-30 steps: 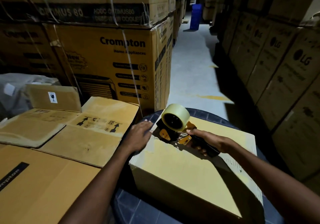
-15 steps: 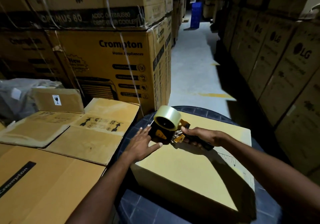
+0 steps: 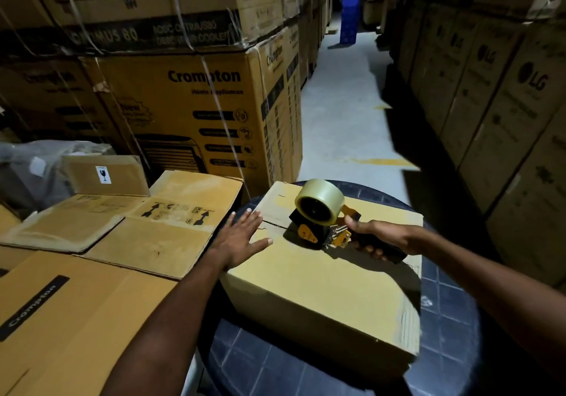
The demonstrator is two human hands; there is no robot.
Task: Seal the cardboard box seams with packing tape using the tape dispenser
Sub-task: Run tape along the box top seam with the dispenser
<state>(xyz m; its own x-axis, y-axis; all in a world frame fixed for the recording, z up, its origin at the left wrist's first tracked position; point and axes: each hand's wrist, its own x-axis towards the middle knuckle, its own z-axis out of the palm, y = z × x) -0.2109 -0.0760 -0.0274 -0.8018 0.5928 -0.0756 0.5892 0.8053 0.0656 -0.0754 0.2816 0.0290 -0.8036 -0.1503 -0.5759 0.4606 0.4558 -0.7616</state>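
Head view: glossy-rolled tape dispenser (image 3: 321, 213) on flat cardboard box (image 3: 321, 288).

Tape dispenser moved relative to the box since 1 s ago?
Yes. The tape dispenser was at the cardboard box's left edge; now it sits further right along the top seam.

Warehouse: aisle (image 3: 343, 95) walled w/ stacked appliance cartons (image 3: 196, 113), LG boxes (image 3: 502, 95) opp.; flattened cardboard (image 3: 131, 227) piled nearby.

Colours in front of me
My cardboard box (image 3: 321, 288) plain tan; tape dispenser (image 3: 309, 234) black and orange, its tape roll (image 3: 321, 200) pale yellowish; desk (image 3: 444, 300) dark blue, squared grid.
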